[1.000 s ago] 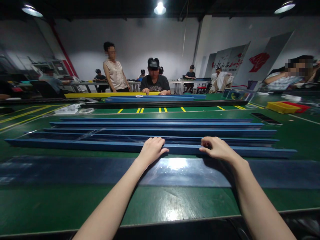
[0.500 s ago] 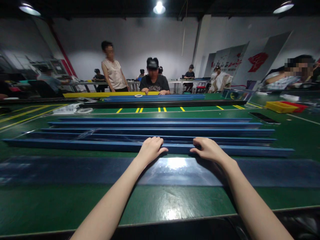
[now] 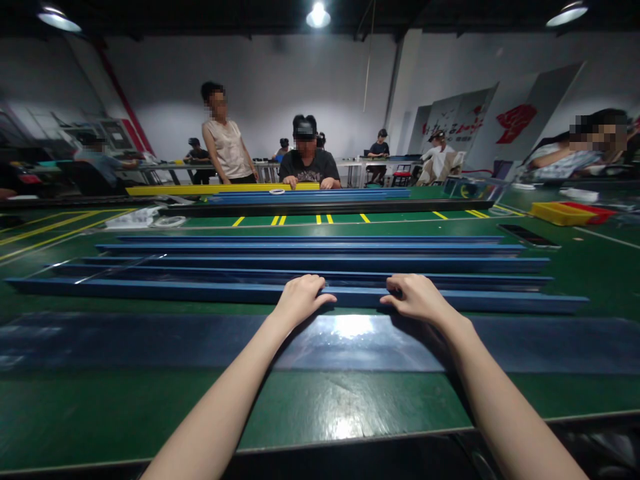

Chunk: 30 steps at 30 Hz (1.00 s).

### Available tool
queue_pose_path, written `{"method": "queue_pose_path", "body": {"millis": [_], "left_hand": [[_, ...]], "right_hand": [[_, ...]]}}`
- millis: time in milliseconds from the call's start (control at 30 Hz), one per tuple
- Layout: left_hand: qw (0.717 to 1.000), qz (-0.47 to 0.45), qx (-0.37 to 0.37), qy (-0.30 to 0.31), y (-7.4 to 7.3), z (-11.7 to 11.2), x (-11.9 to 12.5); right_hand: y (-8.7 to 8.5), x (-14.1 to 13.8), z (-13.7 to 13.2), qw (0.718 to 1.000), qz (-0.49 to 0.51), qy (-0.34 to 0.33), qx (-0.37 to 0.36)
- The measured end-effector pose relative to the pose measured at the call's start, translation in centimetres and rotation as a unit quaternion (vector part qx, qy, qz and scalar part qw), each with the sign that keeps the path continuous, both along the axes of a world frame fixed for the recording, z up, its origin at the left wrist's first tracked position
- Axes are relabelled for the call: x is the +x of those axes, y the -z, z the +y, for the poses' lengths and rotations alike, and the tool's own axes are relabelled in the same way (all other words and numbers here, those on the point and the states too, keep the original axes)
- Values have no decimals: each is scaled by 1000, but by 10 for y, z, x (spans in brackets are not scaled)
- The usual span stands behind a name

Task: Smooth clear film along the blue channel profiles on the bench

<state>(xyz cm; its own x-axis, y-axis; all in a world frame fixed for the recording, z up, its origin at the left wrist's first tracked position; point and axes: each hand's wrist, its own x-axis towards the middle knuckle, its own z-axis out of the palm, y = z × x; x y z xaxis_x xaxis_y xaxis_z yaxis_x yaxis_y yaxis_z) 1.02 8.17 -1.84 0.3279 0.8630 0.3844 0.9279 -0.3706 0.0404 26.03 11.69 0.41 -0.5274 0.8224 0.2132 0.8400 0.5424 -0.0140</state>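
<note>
"Where to find the blue channel (image 3: 356,297)?"
"Across mid-frame, from far left to far right."
"And how to hold it steady?"
"Left of centre, with left hand (image 3: 303,295) closed over its near side; right of centre, with right hand (image 3: 417,297) closed likewise. Press evenly to avoid twisting."

Characters (image 3: 469,125) on a grey panel (image 3: 463,105) beyond the counter (image 3: 325,407)'s far edge are too blurred to read; the panel to its right (image 3: 555,100) bears a red fist-like emblem (image 3: 516,123).
</note>
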Motion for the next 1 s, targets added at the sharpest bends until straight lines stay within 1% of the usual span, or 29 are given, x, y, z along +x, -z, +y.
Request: {"method": "queue_pose_path", "body": {"millis": [133, 267, 367, 500, 600, 767, 867, 1000], "left_hand": [[1000, -2, 0, 0, 1, 1, 0], [1000, 9, 10, -3, 2, 0, 0], [999, 31, 20, 1, 3, 0, 1], [997, 70, 37, 9, 6, 1, 1], [995, 86, 44, 14, 8, 1, 1], [995, 87, 47, 15, 8, 0, 1], [995, 85, 42, 14, 7, 0, 2], [996, 83, 37, 15, 7, -1, 4]], "right_hand": [[0, 0, 0, 1000, 2, 5, -10], [1, -2, -1, 1000, 3, -16, -7], [2, -3, -2, 999, -2, -35, 1], [4, -6, -2, 999, -10, -38, 5], [5, -10, -3, 999, -11, -38, 4], [7, -20, -6, 998, -17, -55, 16], [8, -24, -8, 998, -6, -65, 23], [8, -32, -7, 996, 33, -79, 22]]}}
